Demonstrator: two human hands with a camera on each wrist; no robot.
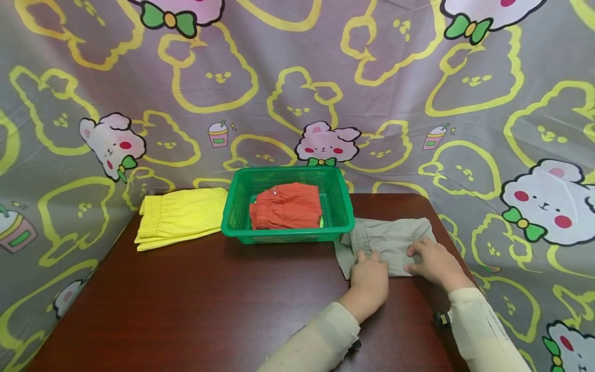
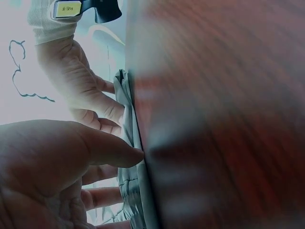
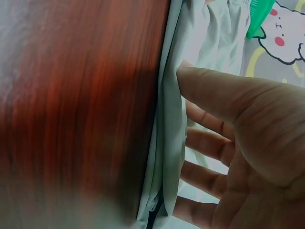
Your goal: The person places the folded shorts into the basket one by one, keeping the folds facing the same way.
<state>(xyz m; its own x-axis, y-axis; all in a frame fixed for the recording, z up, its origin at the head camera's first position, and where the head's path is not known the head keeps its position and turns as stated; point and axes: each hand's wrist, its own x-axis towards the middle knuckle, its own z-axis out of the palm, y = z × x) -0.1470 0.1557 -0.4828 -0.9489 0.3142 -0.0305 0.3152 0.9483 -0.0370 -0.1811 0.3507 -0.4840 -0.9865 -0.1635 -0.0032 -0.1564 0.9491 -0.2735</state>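
Observation:
A folded pair of grey shorts (image 1: 390, 243) with an elastic waistband lies on the table, at the right of the green basket (image 1: 288, 238). My left hand (image 1: 370, 284) rests on the waistband side, fingers spread over the cloth. In the left wrist view its thumb (image 2: 116, 150) touches the near edge where the shorts meet the table. On the other end of the shorts lies my right hand (image 1: 439, 263). The right wrist view shows its thumb and fingers (image 3: 207, 143) extended against the stacked layers of cloth, not curled round them.
Folded orange-red shorts (image 1: 290, 206) lie inside the basket, with a bit of yellow-green under them. Folded yellow shorts (image 1: 181, 214) lie at the basket's left. The dark wooden table (image 1: 209, 305) is bordered by a patterned cloth curtain (image 1: 260, 113) behind and at both sides.

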